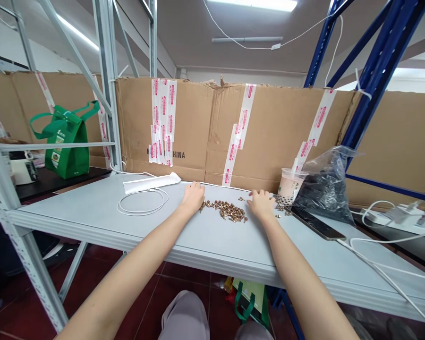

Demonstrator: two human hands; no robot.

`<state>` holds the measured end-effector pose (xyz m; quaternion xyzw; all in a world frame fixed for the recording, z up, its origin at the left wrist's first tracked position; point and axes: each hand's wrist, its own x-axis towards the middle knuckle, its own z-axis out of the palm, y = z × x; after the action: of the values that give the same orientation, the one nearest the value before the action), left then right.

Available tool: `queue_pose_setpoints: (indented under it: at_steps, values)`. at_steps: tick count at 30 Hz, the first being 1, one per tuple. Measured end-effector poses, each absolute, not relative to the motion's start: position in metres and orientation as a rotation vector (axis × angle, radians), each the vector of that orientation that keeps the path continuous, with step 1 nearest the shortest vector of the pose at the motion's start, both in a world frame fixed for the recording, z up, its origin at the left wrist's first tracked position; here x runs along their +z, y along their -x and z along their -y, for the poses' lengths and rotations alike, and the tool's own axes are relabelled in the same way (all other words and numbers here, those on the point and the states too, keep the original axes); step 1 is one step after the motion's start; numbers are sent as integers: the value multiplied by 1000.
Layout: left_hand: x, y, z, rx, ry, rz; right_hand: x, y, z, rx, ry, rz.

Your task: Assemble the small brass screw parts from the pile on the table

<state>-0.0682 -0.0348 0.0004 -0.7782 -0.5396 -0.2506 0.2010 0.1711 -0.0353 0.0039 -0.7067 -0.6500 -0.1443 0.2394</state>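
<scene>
A loose pile of small brass-coloured screws [230, 211] lies on the grey tabletop [212, 236] between my two hands. My left hand [194, 196] rests at the pile's left end, palm down, its fingers lightly bent and nothing visible in them. On the other side, my right hand [261, 204] is lowered to the table with its fingers apart, a little away from the pile. A few silvery small pieces [282, 208] lie just right of it. The undersides of both hands are hidden.
A bubble tea cup [290, 186], a phone [317, 223] with a white cable and a clear bag of dark material [326, 189] stand at right. A coiled white cable [141, 203] and a white strip [152, 183] lie left. Cardboard [191, 127] walls the back.
</scene>
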Motion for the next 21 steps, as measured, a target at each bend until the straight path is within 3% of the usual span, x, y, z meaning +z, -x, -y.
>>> queue_pose_setpoints:
  at_steps: [4, 7, 21]
  values:
    - [5, 79, 35, -561, 1980, 1644, 17, -139, 44, 390, 1126, 2311]
    - [7, 87, 36, -412, 1929, 1840, 14, -128, 45, 794, 967, 2478]
    - [7, 98, 37, -415, 2178, 2006, 7, -131, 43, 937, 1168, 2385]
